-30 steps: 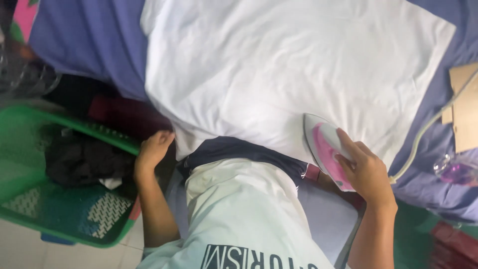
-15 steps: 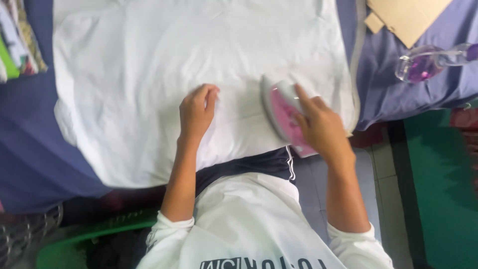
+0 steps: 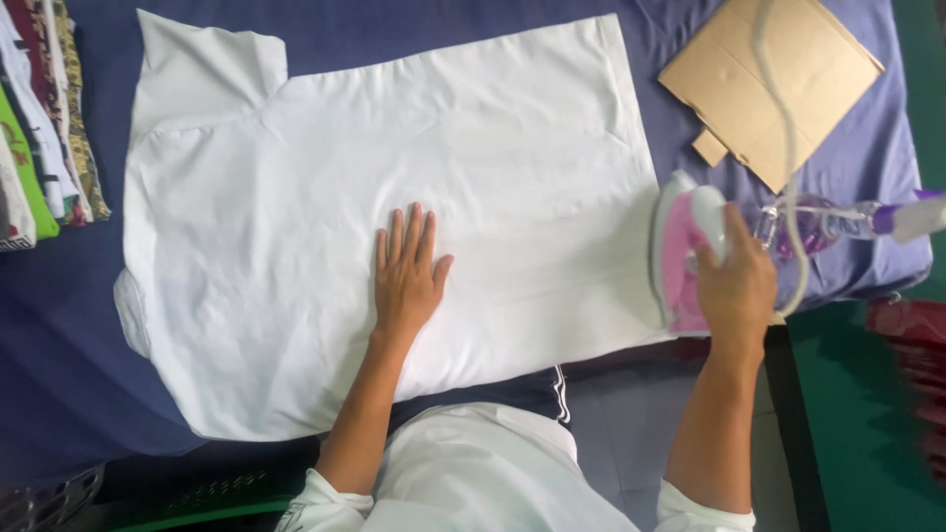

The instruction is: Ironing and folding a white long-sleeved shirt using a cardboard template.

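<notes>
Since half a second ago, the left hand [image 3: 409,271] has slid toward the middle of the white T-shirt [image 3: 296,217], and the right hand [image 3: 734,286] has carried the pink and white iron [image 3: 680,251] out to the shirt's right hem. Left hand lies flat and open, fingers together, palm pressing the smooth cotton, holding nothing. Right hand is closed around the iron's white handle; the iron sits at the right edge of the shirt, near the front right edge of the blue-covered ironing surface [image 3: 59,374]. Its pale cord [image 3: 783,148] loops up across a flat brown cardboard sheet [image 3: 774,74] in the far right corner. A clear purple-tinted spray bottle [image 3: 828,222] lies just right of the iron. Folded, patterned clothes [image 3: 39,128] are stacked at the left edge.
</notes>
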